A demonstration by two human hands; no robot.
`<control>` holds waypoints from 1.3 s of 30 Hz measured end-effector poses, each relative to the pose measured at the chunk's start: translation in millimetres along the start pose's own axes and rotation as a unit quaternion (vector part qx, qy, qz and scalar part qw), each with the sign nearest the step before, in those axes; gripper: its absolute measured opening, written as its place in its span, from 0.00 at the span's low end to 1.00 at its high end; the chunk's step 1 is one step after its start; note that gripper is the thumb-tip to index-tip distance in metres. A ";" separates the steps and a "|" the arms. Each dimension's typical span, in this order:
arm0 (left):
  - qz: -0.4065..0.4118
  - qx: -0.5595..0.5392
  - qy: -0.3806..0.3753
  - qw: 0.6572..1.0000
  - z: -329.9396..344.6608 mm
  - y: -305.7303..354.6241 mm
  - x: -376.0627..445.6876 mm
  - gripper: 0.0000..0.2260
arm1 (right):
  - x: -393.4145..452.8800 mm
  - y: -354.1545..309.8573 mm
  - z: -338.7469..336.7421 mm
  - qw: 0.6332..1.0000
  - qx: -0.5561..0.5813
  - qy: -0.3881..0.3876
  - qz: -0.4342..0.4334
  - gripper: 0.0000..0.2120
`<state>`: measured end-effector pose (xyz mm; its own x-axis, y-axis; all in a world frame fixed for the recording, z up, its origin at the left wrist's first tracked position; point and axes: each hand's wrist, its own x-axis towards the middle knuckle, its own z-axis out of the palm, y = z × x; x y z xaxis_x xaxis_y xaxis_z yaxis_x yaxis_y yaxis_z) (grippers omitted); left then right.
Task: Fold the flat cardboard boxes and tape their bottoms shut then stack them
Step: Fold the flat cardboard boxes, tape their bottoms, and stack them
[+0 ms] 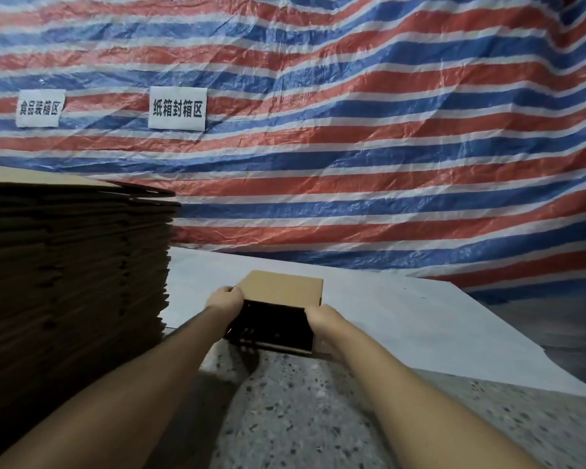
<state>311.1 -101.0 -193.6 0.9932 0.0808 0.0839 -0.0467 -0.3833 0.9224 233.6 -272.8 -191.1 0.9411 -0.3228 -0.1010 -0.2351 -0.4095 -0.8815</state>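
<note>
Striped red, white and blue tarpaulin [369,137] is hanging as one backdrop, carrying two white paper signs [176,109]. One tall stack of flat cardboard boxes [71,286], too many to count, is standing at the left, blocking that side. One white sheet [403,319] is lying over the speckled floor [301,411]. One folded cardboard box [283,289] is sitting on the sheet's near edge; the left hand [224,298] is grasping its left side, the right hand [324,320] its right.

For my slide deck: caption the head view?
Both hands, left hand and right hand, grip a cardboard box beside stacked flat boxes.
</note>
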 end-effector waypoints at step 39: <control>0.024 0.609 0.185 0.771 -246.6 155.0 -241.2 0.30 | -339.8 -99.8 -148.2 0.960 -0.147 0.071 -0.229 0.14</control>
<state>37.9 46.9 22.1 0.8845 0.2097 0.4167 0.2761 -0.9554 -0.1053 -98.8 -248.7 -0.4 0.9241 -0.1570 0.3485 0.1169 -0.7520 -0.6487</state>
